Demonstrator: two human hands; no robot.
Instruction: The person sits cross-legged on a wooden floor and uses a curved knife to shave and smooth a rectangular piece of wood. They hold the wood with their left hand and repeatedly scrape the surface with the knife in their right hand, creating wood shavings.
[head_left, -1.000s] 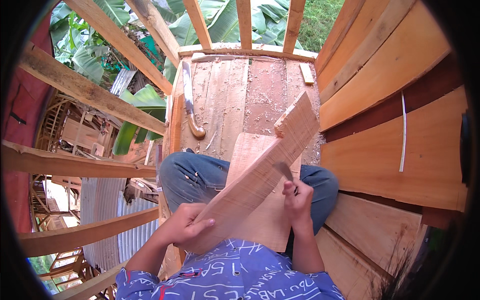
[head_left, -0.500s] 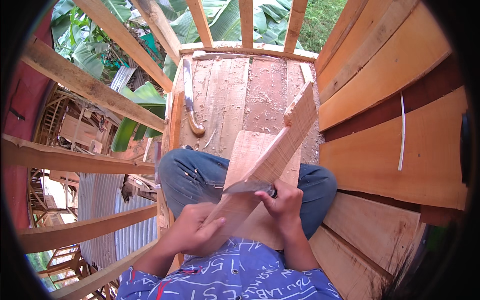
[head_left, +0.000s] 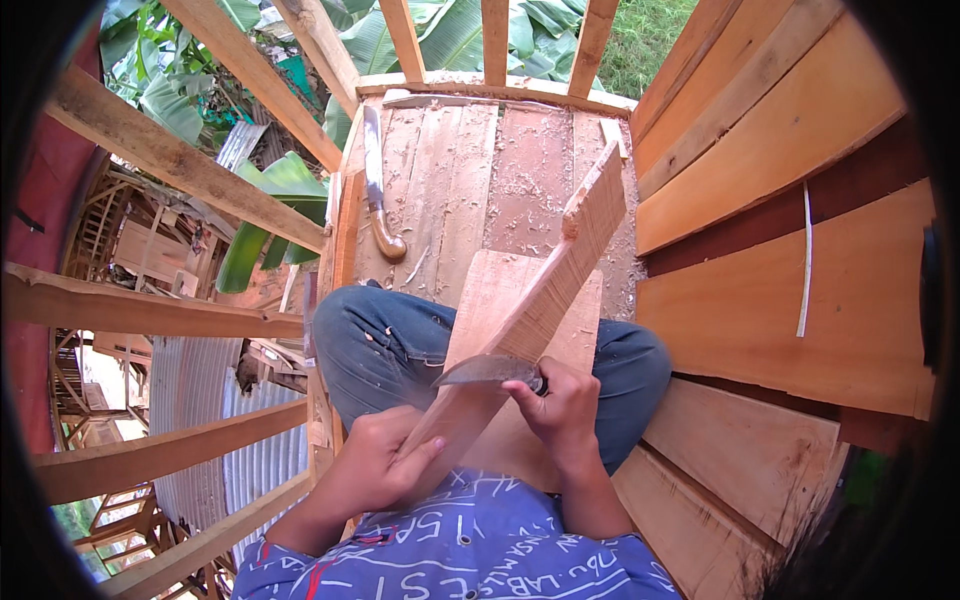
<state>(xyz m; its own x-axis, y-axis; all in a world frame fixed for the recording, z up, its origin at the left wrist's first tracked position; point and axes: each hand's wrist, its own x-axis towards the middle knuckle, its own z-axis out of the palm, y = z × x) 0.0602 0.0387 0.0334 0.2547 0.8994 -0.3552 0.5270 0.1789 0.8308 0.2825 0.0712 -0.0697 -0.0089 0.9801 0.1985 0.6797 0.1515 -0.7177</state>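
A long piece of wood (head_left: 540, 300) with a notch near its far end slants across my lap, its near end by my shirt. My left hand (head_left: 385, 450) is wrapped around its lower part, thumb on the face. In my right hand (head_left: 562, 405) is a knife (head_left: 478, 370) with a curved, dark blade. The fingers close round its handle, and the thumb presses at the base of the blade. The blade lies across the piece, just beyond my left hand. Beneath, a flat wooden board (head_left: 490, 290) rests over my legs.
Wood shavings lie scattered over the plank floor (head_left: 430, 200). A machete (head_left: 376, 190) with a curved wooden handle is at the left. Wooden slats (head_left: 180, 175) rail the left and far sides; plank walling (head_left: 770, 290) stands on the right. Banana leaves (head_left: 420, 45) show outside.
The knife has shifted slightly toward me and to the left along the wood. Both hands keep their grips. The whole view has shifted a little.
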